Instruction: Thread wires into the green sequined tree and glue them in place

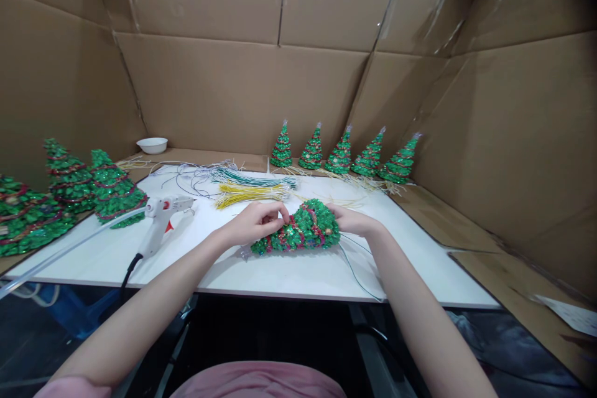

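Observation:
A small green tinsel Christmas tree point(303, 230) lies on its side on the white tabletop, its star tip pointing left and its base right. Red garland and small ornaments wind around it. My right hand point(349, 221) grips it at the base, with fingers partly hidden behind it. Over the upper part of the tree, my left hand point(259, 222) is closed, thumb and forefinger pinched against the red garland; what sits between the fingertips is too small to make out. Thin green wires point(354, 267) trail from the base toward the table's front edge.
A white glue gun point(163, 217) stands left, its cord running off the front. Bundles of yellow wires point(252, 194) and green wires point(256, 180) lie behind my hands. Several finished-looking trees point(339, 152) line the back right; larger trees point(116, 189) stand left. Cardboard walls point(233, 87) enclose the table.

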A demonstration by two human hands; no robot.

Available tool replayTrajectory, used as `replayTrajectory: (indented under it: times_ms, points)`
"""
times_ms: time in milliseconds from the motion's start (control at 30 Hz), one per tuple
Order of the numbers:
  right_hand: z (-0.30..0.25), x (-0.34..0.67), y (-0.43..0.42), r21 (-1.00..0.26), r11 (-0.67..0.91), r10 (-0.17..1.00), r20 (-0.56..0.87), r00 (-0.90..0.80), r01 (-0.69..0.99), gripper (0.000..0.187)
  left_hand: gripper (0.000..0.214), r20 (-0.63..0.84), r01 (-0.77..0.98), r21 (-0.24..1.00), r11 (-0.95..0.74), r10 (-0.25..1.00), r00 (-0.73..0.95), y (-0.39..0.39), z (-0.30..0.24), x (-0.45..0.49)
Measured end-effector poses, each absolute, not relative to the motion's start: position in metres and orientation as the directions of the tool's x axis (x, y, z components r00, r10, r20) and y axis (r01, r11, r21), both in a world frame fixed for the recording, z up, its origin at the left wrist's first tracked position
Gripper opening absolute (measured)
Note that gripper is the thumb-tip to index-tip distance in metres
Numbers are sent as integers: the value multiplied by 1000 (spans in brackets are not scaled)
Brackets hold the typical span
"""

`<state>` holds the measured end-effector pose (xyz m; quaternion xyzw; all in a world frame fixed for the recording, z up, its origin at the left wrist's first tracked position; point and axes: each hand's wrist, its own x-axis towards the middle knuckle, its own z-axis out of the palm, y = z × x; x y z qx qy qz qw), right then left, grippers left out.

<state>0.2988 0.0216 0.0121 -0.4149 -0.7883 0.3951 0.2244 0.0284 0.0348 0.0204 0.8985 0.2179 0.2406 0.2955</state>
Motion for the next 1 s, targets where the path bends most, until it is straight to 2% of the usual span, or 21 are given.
replayTrajectory:
  times_ms: [1000]
  points:
    - [15,296,20,-810,336,830,13,-558,481,40,13,306,250,632,-733,533,789,34,21,29]
